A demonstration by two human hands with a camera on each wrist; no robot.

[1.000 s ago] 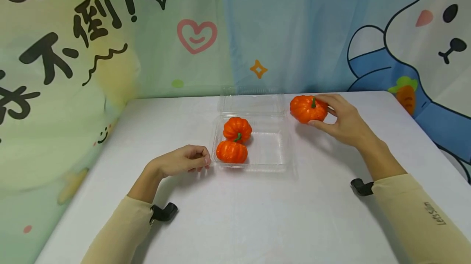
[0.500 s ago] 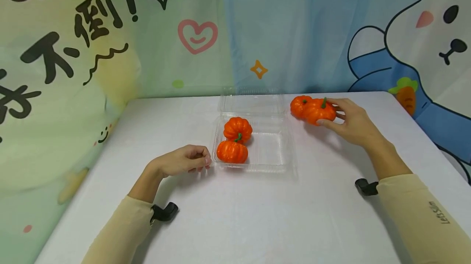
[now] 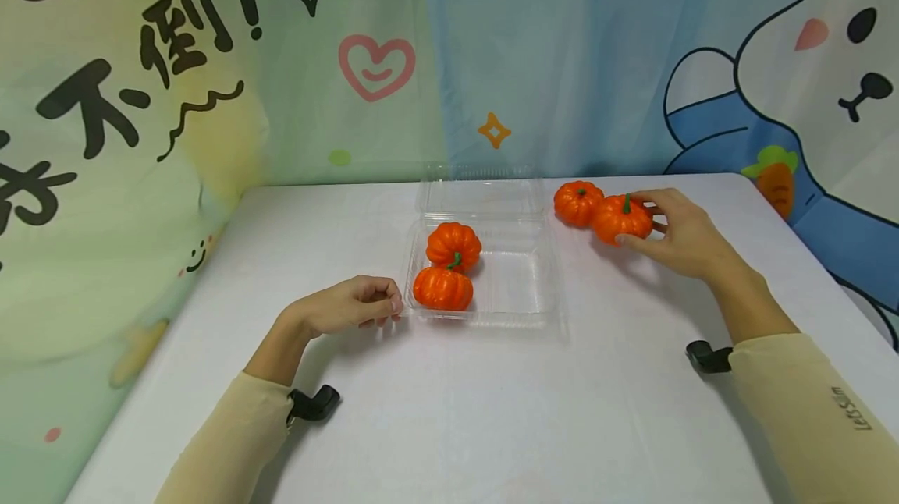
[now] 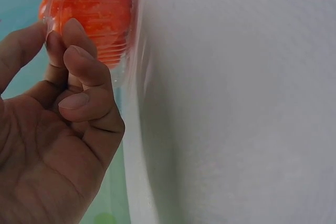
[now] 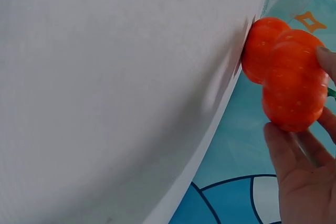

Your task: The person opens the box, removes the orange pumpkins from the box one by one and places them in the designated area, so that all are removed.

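Observation:
My right hand (image 3: 677, 235) grips a small orange toy pumpkin (image 3: 620, 218) with a green stem, its fingers and thumb around the right side. In the right wrist view the held pumpkin (image 5: 294, 82) shows a gap between it and the white tabletop. Behind it to the left, another pumpkin (image 3: 577, 203) sits on the table. A clear plastic clamshell box (image 3: 516, 285) lies with its lid folded back. Two pumpkins (image 3: 442, 289) rest in its left half, one in front of the other. My left hand (image 3: 351, 305) pinches the box's rim near its front left corner, fingers curled.
The white table (image 3: 492, 418) reaches back to a printed cloth backdrop (image 3: 562, 59). The transparent lid (image 3: 481, 196) lies toward the table's back edge. Black wrist cameras (image 3: 314, 404) jut out from both sleeves.
My right hand has moved right and slightly nearer with its pumpkin, uncovering the other pumpkin behind it. The left hand and the box have stayed put.

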